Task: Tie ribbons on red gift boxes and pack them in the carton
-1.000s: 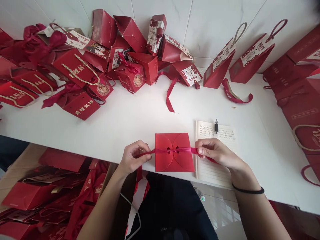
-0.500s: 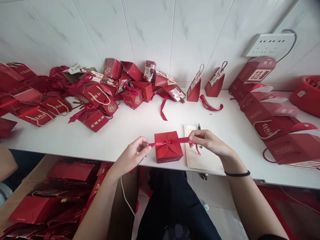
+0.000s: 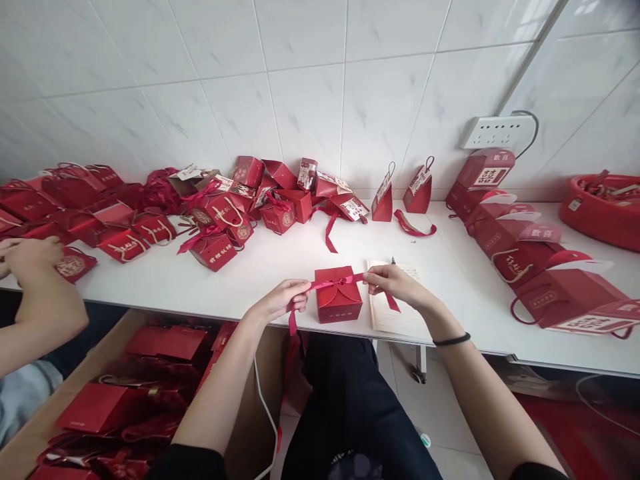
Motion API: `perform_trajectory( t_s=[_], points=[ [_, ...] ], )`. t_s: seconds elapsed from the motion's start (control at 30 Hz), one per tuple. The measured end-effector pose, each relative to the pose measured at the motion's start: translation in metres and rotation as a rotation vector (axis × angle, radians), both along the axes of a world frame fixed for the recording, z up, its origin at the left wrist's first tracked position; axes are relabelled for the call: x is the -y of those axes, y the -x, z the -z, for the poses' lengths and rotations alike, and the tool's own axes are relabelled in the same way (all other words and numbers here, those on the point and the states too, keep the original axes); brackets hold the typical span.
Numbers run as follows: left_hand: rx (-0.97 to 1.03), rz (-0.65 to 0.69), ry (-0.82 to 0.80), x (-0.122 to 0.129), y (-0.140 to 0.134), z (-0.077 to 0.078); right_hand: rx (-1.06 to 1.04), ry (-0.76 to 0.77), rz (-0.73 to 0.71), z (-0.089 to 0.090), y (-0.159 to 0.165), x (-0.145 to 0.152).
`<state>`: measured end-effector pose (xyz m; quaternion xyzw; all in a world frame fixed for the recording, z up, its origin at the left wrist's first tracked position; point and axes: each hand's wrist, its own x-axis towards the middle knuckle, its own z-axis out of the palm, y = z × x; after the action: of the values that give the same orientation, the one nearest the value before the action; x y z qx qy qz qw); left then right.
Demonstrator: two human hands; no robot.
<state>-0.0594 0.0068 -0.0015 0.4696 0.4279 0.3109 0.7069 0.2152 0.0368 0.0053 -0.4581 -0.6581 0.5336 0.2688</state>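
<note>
A small red gift box (image 3: 339,303) with a petal-shaped folded top stands upright at the table's front edge. Across its top runs a red ribbon (image 3: 345,281), knotted over the middle of the petals. My left hand (image 3: 286,298) pinches the ribbon just left of the box, and a loose tail hangs below the fingers past the table edge. On the right, my right hand (image 3: 393,280) pinches the other side, its tail dangling over an open notebook (image 3: 395,321). The ribbon is stretched between both hands.
Red gift boxes (image 3: 214,252) crowd the back and left of the white table (image 3: 280,267). More boxes (image 3: 540,293) and a red basin (image 3: 590,217) are at right. A carton (image 3: 107,347) of boxes stands below left. Another person's hands (image 3: 37,257) work at far left.
My view has tilted up and left. The ribbon's left tail now hangs visibly below my left hand. Another person's hands have come into view at the left.
</note>
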Motion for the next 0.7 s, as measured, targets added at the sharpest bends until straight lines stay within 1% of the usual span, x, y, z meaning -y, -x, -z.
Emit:
perform_trajectory(
  t_s=[0.1, 0.27, 0.37, 0.47, 0.57, 0.63, 0.7],
  points=[
    [0.016, -0.013, 0.008, 0.001, -0.001, 0.015, 0.035, -0.009, 0.005, 0.008, 0.001, 0.000],
    [0.058, -0.126, -0.015, 0.002, -0.005, 0.036, -0.029, 0.026, -0.040, 0.023, 0.003, 0.003],
    [0.069, -0.185, -0.047, 0.002, -0.009, 0.042, -0.067, 0.037, -0.027, 0.034, 0.006, 0.007],
    [0.071, -0.225, -0.079, 0.003, -0.013, 0.043, -0.080, 0.058, -0.011, 0.042, 0.007, 0.009],
    [0.065, -0.239, -0.097, 0.004, -0.015, 0.042, -0.094, 0.083, -0.042, 0.040, 0.005, 0.012],
    [0.057, -0.234, -0.100, 0.005, -0.016, 0.040, -0.113, 0.085, -0.080, 0.031, 0.004, 0.015],
    [0.044, -0.227, -0.105, 0.006, -0.018, 0.037, -0.143, 0.072, -0.111, 0.017, 0.003, 0.018]
  ],
)
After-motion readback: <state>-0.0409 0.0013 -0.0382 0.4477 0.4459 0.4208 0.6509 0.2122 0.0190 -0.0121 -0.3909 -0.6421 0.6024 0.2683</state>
